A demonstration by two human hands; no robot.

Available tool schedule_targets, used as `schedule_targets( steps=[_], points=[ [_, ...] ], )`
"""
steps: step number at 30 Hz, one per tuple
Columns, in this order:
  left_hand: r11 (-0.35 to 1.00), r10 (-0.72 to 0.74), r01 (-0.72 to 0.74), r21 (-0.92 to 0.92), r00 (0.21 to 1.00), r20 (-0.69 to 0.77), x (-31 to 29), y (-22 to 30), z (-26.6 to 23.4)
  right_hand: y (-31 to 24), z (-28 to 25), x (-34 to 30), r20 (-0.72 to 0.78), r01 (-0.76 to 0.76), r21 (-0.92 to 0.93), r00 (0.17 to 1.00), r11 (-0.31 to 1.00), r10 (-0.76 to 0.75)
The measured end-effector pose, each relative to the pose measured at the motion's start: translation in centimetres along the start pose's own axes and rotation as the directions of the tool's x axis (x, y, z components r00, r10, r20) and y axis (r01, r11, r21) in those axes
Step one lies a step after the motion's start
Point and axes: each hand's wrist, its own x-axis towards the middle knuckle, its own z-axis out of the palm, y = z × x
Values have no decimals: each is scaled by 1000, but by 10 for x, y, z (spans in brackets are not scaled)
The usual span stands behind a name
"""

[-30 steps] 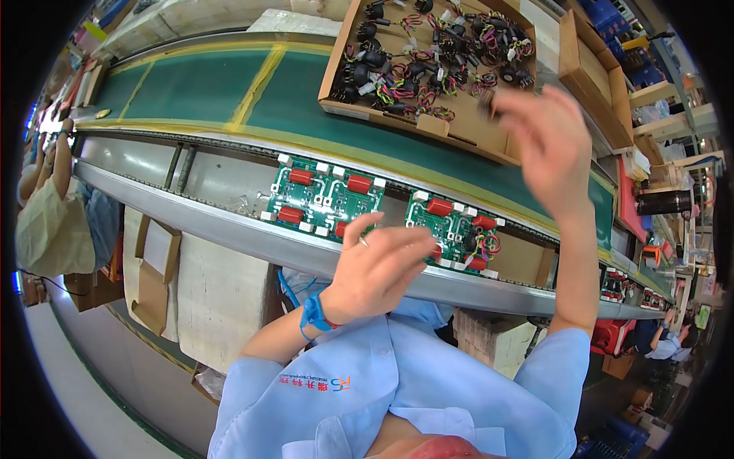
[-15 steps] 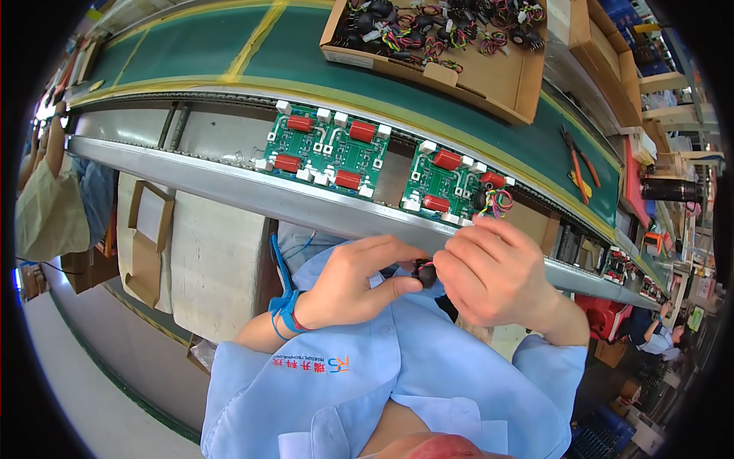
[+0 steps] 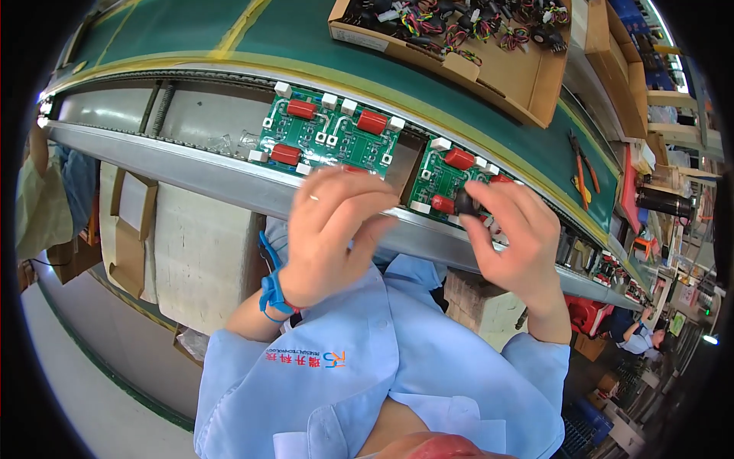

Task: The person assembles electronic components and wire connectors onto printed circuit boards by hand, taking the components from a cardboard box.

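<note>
My right hand (image 3: pixel 520 241) is over the right green circuit board (image 3: pixel 440 180), with thumb and index finger on either side of a black round component (image 3: pixel 465 203). The component sits against that board, beside a red cylindrical capacitor (image 3: pixel 443 204); its underside is hidden. My left hand (image 3: pixel 336 229), slightly blurred, hovers at the rail in front of the left circuit board (image 3: pixel 306 141) and covers part of it. Its fingers are bent and the thumb stands apart, with nothing visible between them. Both boards carry red capacitors and white connectors.
Behind the boards runs a green belt (image 3: pixel 176 38) with yellow tape. A cardboard box (image 3: pixel 512 88) of black wired components stands on it, and pliers (image 3: pixel 585 172) lie to the right. The metal rail (image 3: pixel 191 172) borders the near side. Another person (image 3: pixel 46 199) is at far left.
My hands have parted from their meeting point before my chest. The right moved forward to the right board with the black component; the left moved forward and left, its fingers now apart.
</note>
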Motion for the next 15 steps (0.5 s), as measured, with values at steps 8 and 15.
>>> schedule_targets(
  steps=[8, 15],
  points=[
    [733, 281, -207, 648, 960, -12, 6, -28, -5, 10, 22, 12, 160, -74, -160, 982, 984, 100],
    [744, 277, -186, 642, 960, -43, 6, -32, -3, 9, 20, 20, 225, -63, -178, 969, 982, 103]
  ],
)
